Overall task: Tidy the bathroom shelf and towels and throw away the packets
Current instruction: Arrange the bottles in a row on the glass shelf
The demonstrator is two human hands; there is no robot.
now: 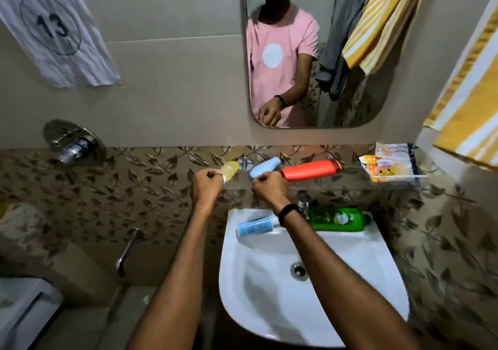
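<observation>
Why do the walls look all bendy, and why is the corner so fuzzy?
Head view: the wide lens bows straight lines, so the shelf edge curves and the yellow towel at the right leans; the bottom left corner is smeared and dim; light glints off the sink rim and the wall tap.

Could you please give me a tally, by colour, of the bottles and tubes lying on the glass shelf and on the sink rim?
Yellow: 1, yellow bottle at the left hand
Light blue: 2, blue bottle at the right hand; blue tube
Orange-red: 1, orange bottle
Green: 1, green bottle
Total: 5
</observation>
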